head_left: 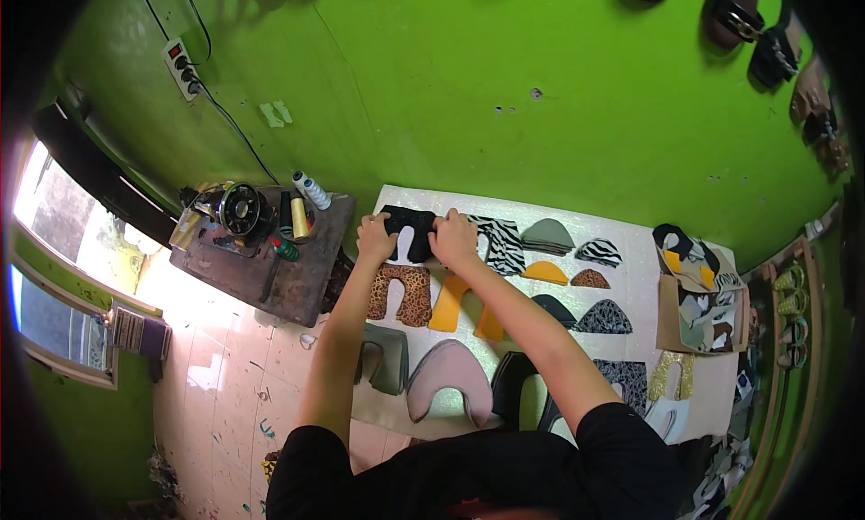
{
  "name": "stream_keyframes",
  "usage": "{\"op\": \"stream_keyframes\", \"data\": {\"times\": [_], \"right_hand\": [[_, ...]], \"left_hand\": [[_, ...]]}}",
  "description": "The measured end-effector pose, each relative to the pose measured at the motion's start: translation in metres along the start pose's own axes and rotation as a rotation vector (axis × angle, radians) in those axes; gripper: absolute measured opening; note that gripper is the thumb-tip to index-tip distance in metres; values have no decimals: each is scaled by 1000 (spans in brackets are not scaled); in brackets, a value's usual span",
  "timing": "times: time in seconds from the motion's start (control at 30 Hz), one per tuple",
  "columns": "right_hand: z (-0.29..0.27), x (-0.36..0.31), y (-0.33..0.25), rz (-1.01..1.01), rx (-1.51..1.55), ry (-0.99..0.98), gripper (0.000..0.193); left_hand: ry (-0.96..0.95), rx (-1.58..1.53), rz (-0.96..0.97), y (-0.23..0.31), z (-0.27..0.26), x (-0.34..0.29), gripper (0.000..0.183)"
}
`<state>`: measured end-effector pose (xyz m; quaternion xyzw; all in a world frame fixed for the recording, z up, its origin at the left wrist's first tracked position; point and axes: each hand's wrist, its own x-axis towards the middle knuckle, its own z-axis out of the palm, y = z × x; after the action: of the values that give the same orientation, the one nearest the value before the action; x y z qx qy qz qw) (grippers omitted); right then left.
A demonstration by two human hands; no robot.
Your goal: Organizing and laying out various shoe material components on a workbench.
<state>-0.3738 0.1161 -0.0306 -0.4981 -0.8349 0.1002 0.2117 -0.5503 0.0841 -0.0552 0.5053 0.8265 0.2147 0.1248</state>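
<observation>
A black U-shaped cut piece (411, 221), its open end toward me, lies at the far left of the white table. My left hand (377, 240) has its fingers curled on the left side of this piece. On the right side, my right hand (453, 240) grips it with bent fingers. Just right of that hand is a zebra-striped piece (498, 241), partly covered by it. Nearer me are a leopard-print U-shaped piece (415, 295) and a yellow one (448, 305), the latter partly behind my right forearm.
Grey (390, 362) and pink (432, 385) U-shaped pieces lie along the near side. Several half-round pieces (547, 236) sit to the right, by a cardboard box (669, 317) of scraps. A sewing machine (241, 212) with thread cones (311, 191) stands on a dark table (306, 286) at left.
</observation>
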Motion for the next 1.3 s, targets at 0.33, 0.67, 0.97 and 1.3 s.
{"op": "stream_keyframes", "data": {"times": [0.33,0.67,0.97,1.3], "right_hand": [[-65,-137,91,195,224,83,18],[-140,-238,205,374,309,197,15],[-222,-305,322,410,168,476,13],[-274,-350,419,540,213,393,15]], "left_hand": [[-133,-170,342,106,22,-88,60],[-400,-274,571,247,77,-195,63],[-603,-366,721,363,158,-280,51],[-686,-418,841,447,231,-353,54]]}}
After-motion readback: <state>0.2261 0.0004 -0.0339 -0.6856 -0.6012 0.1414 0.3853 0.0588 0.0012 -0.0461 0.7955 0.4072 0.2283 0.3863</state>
